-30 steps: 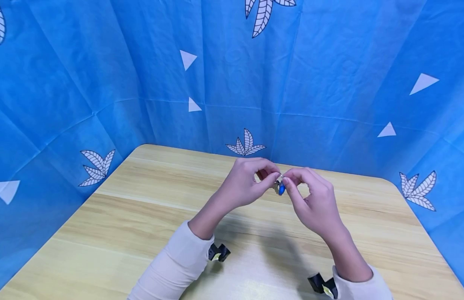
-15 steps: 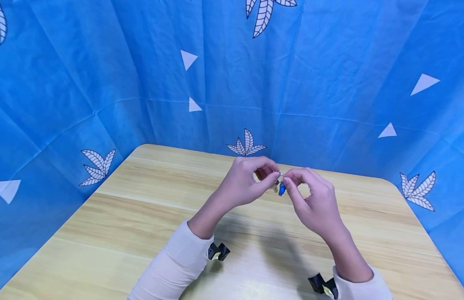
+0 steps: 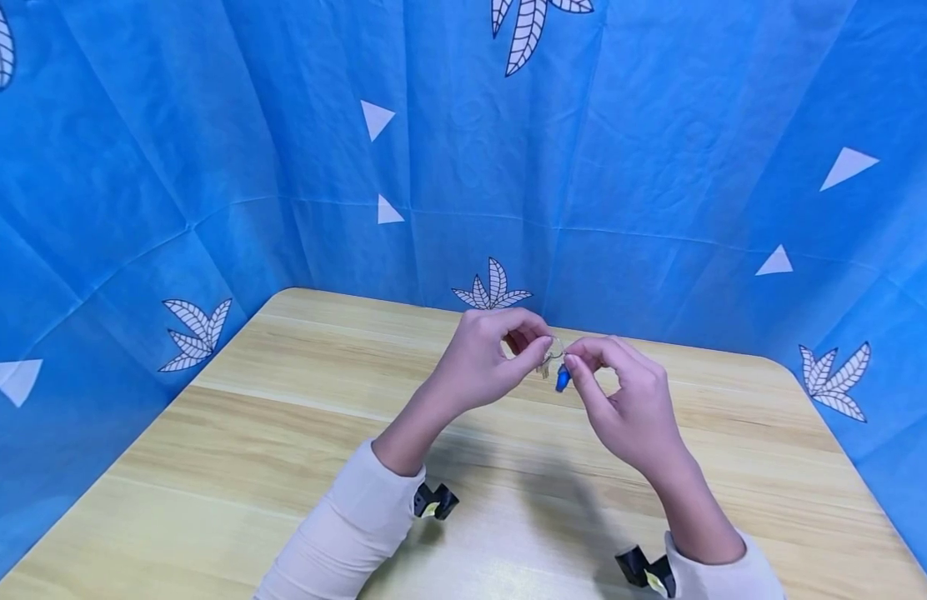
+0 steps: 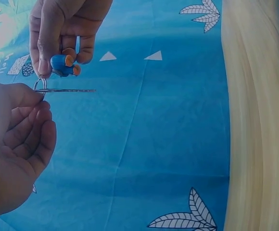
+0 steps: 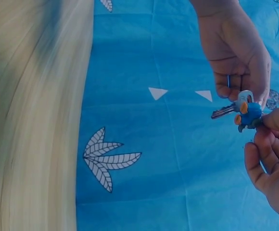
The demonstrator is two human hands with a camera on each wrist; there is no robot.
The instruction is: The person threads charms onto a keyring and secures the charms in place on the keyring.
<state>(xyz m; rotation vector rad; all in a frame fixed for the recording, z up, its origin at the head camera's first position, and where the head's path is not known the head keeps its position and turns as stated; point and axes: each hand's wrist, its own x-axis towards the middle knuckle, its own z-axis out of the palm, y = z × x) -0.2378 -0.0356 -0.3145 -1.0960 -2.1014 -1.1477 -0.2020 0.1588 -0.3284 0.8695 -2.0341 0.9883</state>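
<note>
In the head view my left hand point(image 3: 493, 354) pinches one side of a thin metal key ring point(image 3: 558, 343) between thumb and index finger. My right hand point(image 3: 632, 396) pinches the ring's other side, right above a small blue figure charm point(image 3: 563, 377) that hangs from it. At the left fingertips a metal key point(image 3: 544, 368) dangles. Seen from the left wrist, the key point(image 4: 72, 90) points sideways off the ring, and the charm point(image 4: 61, 65) shows orange feet. The right wrist view has the notched key point(image 5: 223, 111) beside the charm point(image 5: 250, 114). Fingertips hide parts of the ring.
Both hands are raised over a light wooden table point(image 3: 283, 433), towards its far edge. A blue curtain point(image 3: 463, 150) with white leaves and triangles surrounds the table's back and sides. Black wrist cameras point(image 3: 436, 502) sit at both sleeve cuffs.
My left hand has shifted slightly left and up, away from the right hand, so more of the ring shows between them. The key has moved left from the charm; the right hand stays put.
</note>
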